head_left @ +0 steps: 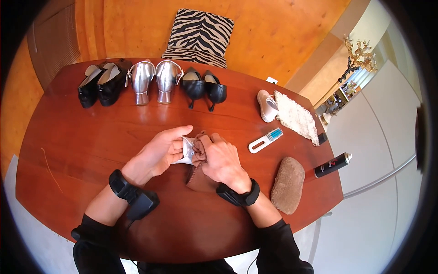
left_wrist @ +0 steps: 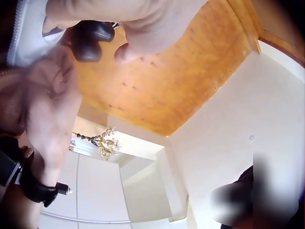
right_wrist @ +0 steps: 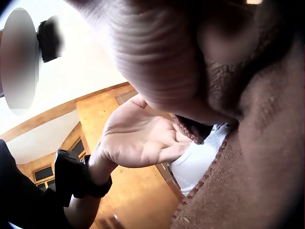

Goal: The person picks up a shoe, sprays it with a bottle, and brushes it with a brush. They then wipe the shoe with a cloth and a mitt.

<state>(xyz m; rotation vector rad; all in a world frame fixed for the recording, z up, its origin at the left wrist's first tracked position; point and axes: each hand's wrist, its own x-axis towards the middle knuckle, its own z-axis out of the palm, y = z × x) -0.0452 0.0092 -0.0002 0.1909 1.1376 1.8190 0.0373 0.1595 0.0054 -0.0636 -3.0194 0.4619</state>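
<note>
In the head view the left hand (head_left: 157, 153) is palm up, thumb stretched away, its fingers against a white item (head_left: 186, 150) with a ridged edge. Bunched brown cloth (head_left: 200, 148) is gripped in the right hand (head_left: 224, 162) against that item, and a stitched flap of it hangs below. The right wrist view shows the left hand (right_wrist: 143, 138) touching the white item (right_wrist: 195, 164), beside the brown cloth (right_wrist: 209, 195). Much of the item is hidden, so its full shape cannot be told. The left wrist view catches its zigzag edge at top left.
Black loafers (head_left: 109, 84), silver heels (head_left: 142, 77) and black heels (head_left: 215, 91) line the far edge. Rightward are a white shoe (head_left: 267, 106), white fluffy cloth (head_left: 296, 116), a blue-bristled brush (head_left: 267, 140), a brown fuzzy pad (head_left: 288, 185) and a black spray can (head_left: 333, 165).
</note>
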